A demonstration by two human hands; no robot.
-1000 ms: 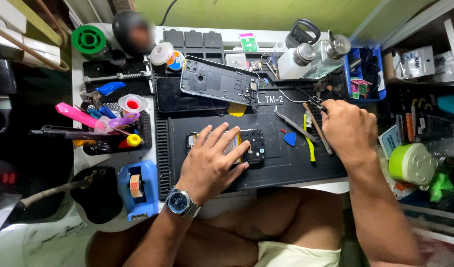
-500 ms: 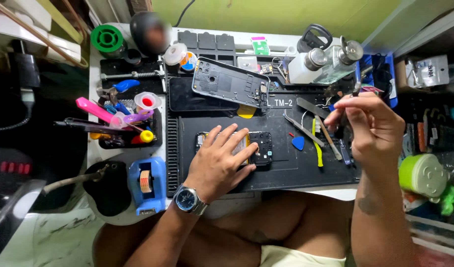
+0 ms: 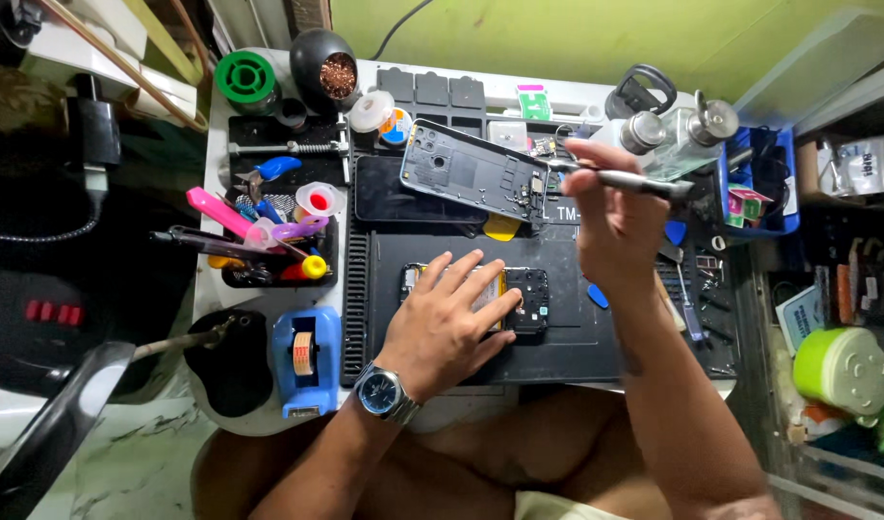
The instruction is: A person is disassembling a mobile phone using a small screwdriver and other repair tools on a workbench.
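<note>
Left grip spread flat, pinning opened phone at frame centre; right grip pinching screwdriver, upper right; I judge unscrewing underway; next needs steady tip alignment.

Our two hands over a repair mat crowded with tools.

Under our left hand lies an opened phone on the mat. Our right hand, right of and behind the left, holds a screwdriver crosswise. Just left of the screwdriver's tip sits a phone frame, behind our left hand. A tape dispenser stands left of our left wrist; a tool tray lies farther behind it. Two bottles stand behind our right hand.
</note>
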